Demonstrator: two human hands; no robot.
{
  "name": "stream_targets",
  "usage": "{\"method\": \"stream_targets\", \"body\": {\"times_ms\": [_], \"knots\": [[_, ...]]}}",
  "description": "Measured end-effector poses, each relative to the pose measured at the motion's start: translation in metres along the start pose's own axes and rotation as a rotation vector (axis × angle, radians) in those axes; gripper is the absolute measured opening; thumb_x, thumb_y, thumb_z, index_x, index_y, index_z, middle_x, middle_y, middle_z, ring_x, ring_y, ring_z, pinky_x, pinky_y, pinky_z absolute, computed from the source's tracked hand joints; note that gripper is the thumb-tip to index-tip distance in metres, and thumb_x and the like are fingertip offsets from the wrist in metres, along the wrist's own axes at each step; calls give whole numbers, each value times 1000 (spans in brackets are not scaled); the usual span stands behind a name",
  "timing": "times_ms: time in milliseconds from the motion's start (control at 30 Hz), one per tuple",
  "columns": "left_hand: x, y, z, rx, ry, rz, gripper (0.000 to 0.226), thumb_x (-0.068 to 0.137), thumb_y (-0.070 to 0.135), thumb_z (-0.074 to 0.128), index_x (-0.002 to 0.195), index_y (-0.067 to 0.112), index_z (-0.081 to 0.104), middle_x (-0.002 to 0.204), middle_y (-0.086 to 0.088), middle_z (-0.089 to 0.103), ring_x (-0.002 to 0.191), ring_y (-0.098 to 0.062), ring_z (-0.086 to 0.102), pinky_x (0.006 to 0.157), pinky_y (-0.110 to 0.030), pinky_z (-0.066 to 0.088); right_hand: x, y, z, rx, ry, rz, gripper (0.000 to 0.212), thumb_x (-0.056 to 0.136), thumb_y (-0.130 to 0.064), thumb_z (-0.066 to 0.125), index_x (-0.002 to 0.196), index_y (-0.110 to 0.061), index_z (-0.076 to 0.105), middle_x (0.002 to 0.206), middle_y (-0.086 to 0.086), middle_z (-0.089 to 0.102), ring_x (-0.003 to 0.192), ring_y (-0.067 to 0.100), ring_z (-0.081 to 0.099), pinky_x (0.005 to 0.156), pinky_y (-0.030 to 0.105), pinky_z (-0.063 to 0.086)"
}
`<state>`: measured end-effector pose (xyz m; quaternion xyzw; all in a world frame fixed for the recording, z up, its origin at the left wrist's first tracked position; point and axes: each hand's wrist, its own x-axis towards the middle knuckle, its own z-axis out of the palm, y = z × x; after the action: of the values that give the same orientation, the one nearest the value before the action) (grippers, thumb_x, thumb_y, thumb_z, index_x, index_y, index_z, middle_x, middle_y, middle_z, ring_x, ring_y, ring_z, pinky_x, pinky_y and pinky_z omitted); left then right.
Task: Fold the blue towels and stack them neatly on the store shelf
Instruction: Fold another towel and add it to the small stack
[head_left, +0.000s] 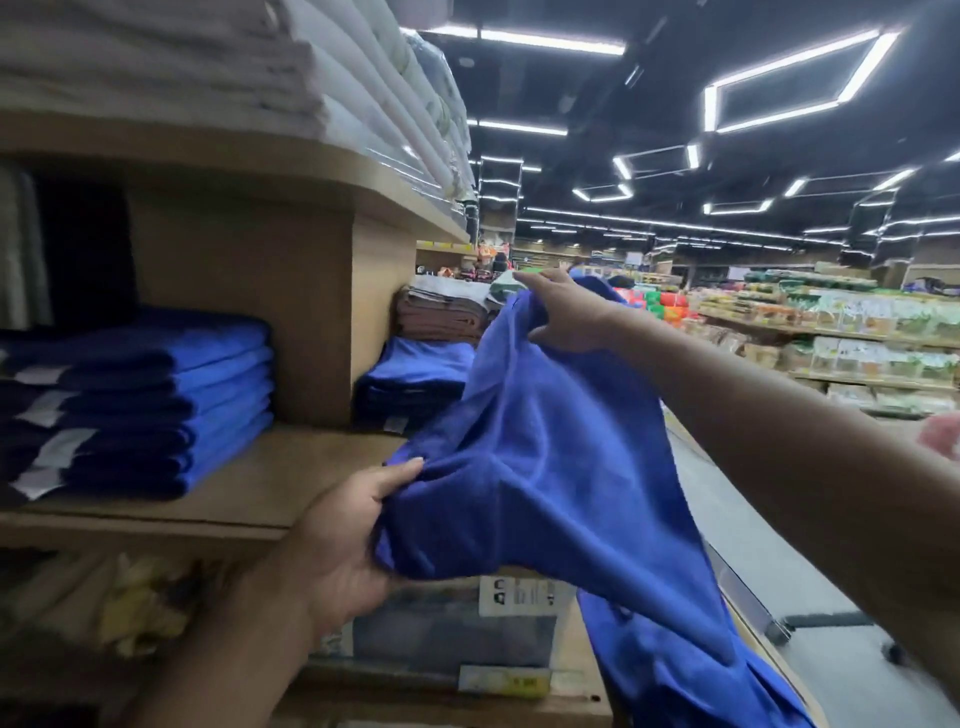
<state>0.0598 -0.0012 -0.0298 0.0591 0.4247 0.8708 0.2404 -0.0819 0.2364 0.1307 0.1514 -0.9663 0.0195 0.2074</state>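
The blue towel (550, 467) hangs unfolded and crumpled in the middle of the frame, stretched slantwise between two hands, and its loose tail drops out of view at the lower right. The left hand (337, 540), low and centre, is clenched on a bunched wad of cloth, not on a clean corner. The right hand (561, 312), higher up, grasps the upper edge with its fingers curled over it. Because neither grasp looks to be on a true corner, the likeliest fault is a crooked fold: the edges would not meet, and the towel would sit lumpy on the pile. The hanging tail may also brush the floor (753, 545) or snag on the front corner of the lower shelf (571, 696) as the cloth is swung round. At centre left the stack of folded blue towels (156, 400) rests on the wooden shelf board (249, 488), its edges already a little uneven, so a careless push could shift the upper layers or tip the pile towards the bare board beside it. In the next bay a second blue pile (415, 374) lies under brown towels (441, 317), just beside the raised cloth, and a wide sweep of the right arm could drag those out of line
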Motion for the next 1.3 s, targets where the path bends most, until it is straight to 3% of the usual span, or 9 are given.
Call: {"method": "stream_targets", "body": {"times_ms": [167, 300, 367, 500, 667, 800, 967, 1167, 1300], "knots": [[-4, -19, -1, -166, -36, -103, 48, 94, 25, 48, 101, -16, 72, 115, -27, 70, 90, -33, 74, 57, -39, 61, -113, -75, 39, 541, 142, -435, 9, 93, -32, 64, 98, -25, 67, 86, -6, 68, 70, 14, 65, 61, 27, 51], [1, -29, 5, -285, -20, -126, 41, 99, 28, 47, 118, -4, 63, 124, -22, 60, 133, -35, 51, 102, -46, 52, -196, -99, 84, 447, -32, -473, 48, 80, -65, 72, 115, -39, 54, 109, -21, 56, 97, 1, 56, 79, 25, 51], [1, -32, 10, -195, 33, -113, 37, 102, 30, 44, 119, 0, 57, 119, -25, 56, 121, -38, 58, 103, -49, 49, -203, -103, 103, 453, 60, -374, 49, 75, -58, 78, 110, -32, 57, 103, -20, 55, 94, 4, 53, 80, 28, 49], [-9, -9, 4, 348, -45, -65, 38, 103, 39, 45, 126, 13, 63, 117, -14, 72, 91, -29, 74, 76, -38, 62, -193, -87, 110, 1069, 20, -265, 7, 93, -17, 71, 94, -10, 69, 75, -4, 61, 70, 4, 52, 64, 22, 42], [41, 51, 1, 1348, 349, 368, 20, 101, 40, 49, 100, 30, 67, 69, -2, 73, 47, -14, 61, 38, -20, 40, -180, -63, 102, 1730, -118, -16, 6, 88, -12, 68, 87, -8, 71, 79, 6, 69, 70, 11, 64, 62, 19, 50], [116, 66, 26, 1483, 343, 514, 20, 96, 17, 57, 86, 20, 74, 69, -2, 71, 54, -11, 65, 47, -27, 55, -177, -58, 99, 1812, -246, 6, 19, 88, -8, 65, 72, -13, 74, 73, 3, 72, 65, 9, 68, 59, 18, 51], [183, 45, 38, 1988, 379, 379, 34, 82, 50, 69, 83, 16, 71, 89, -4, 72, 88, -26, 67, 70, -33, 51, -180, -56, 95, 1854, -251, 69, 22, 87, -10, 67, 67, -11, 74, 70, 5, 73, 65, 10, 70, 59, 19, 53], [199, 40, 31, 1962, 386, 220, 12, 84, 13, 56, 79, 9, 67, 85, -16, 73, 79, -31, 70, 63, -33, 53, -175, -53, 98, 1894, -304, 107, 23, 92, -15, 66, 72, -15, 77, 80, 4, 77, 73, 11, 74, 63, 20, 56], [201, 50, 23, 1885, 422, 185, 24, 84, 31, 60, 69, 12, 58, 70, -16, 70, 58, -27, 62, 58, -33, 57, -175, -55, 95, 1916, -314, 119, 17, 92, -16, 67, 79, -13, 78, 84, 6, 77, 76, 12, 74, 64, 21, 57]]}}
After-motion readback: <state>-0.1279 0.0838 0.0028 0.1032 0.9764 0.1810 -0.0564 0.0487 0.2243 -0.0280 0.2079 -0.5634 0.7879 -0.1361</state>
